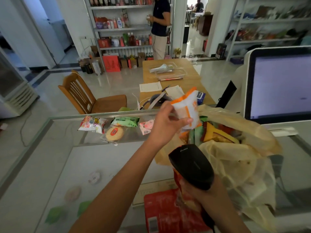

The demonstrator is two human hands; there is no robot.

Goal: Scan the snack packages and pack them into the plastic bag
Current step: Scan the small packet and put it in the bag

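We note the left hand [165, 122] pinching an orange-white snack packet [187, 108]; the right hand [207, 190], partly hidden, grips the scanner [191, 165] beside the plastic bag [244, 165].

Bare forearms, no sleeves visible

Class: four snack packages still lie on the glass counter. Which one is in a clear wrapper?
The round biscuit pack: its wrapper is see-through, showing the golden biscuit with a red label. The white-red, green and pink packs are all opaque.
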